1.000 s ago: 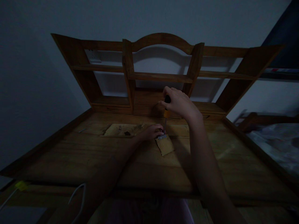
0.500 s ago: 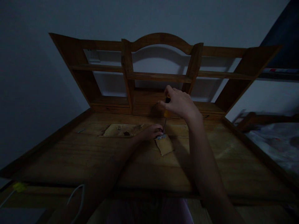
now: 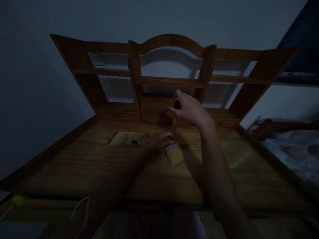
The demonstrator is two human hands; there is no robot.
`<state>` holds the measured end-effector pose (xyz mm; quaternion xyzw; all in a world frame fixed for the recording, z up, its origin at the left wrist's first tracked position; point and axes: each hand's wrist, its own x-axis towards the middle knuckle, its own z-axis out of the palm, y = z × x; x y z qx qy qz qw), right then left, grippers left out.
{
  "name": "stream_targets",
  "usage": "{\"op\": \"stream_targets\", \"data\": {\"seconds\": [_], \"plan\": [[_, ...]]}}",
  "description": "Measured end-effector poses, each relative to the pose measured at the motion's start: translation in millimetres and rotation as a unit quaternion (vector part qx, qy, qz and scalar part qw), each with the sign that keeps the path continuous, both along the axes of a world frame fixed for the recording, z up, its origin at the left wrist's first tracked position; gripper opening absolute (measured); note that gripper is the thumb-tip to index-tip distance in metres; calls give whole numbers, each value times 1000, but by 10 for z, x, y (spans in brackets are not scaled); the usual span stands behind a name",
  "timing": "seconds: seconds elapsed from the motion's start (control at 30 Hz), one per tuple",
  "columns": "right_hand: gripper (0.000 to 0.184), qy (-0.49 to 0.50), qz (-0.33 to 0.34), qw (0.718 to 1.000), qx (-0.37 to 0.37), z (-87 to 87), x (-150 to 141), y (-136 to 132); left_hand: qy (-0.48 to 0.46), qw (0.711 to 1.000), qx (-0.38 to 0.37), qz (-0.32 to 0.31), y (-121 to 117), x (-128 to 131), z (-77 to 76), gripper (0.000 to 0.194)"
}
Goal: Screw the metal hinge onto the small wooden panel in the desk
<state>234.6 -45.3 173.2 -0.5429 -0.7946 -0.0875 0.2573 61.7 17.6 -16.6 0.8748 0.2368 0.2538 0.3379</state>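
My right hand [image 3: 188, 108] grips the yellow and black handle of a screwdriver [image 3: 175, 120]. Its shaft points down, nearly upright, and the tip meets a small metal hinge [image 3: 171, 145]. This hinge sits along the far edge of a small square piece of wood board [image 3: 175, 156] with a rough left edge, lying on the desk. Beside the tip, my left hand [image 3: 163, 140] rests low with its fingers closed at the hinge. What those fingers pinch, if anything, is too small and dark to make out.
A wooden desk [image 3: 104, 166] carries a shelf hutch [image 3: 171, 81] along its back. Behind my left hand lies a pale worn strip [image 3: 129, 138] in the desktop. A small metal object [image 3: 86, 139] lies at the left. A white cable [image 3: 87, 212] hangs by the front edge.
The screwdriver handle has shifted slightly left and stands more upright. My left hand stays at the hinge, and the board has not visibly moved.
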Motion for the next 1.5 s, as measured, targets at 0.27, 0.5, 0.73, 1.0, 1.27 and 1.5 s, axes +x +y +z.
{"op": "stream_targets", "data": {"seconds": [0.27, 0.5, 0.73, 1.0, 1.27, 1.5], "plan": [[25, -8, 8, 1000, 2, 0, -10, 23, -1, 1000, 2, 0, 29, 3, -46, 9], [26, -10, 4, 1000, 11, -11, 3, 22, -20, 998, 38, -37, 75, 12, -85, 13], [32, 26, 44, 999, -7, 11, -4, 4, -15, 998, 44, -35, 85, 7, -99, 13], [31, 20, 23, 1000, 4, -18, 22, 47, -6, 999, 51, -18, 86, 12, -98, 10], [27, 40, 63, 997, -13, 3, 66, 55, -3, 999, 35, -11, 68, 18, -78, 6], [28, 42, 49, 998, -15, -9, 69, 67, -21, 999, 35, -25, 52, 6, -62, 9]]}}
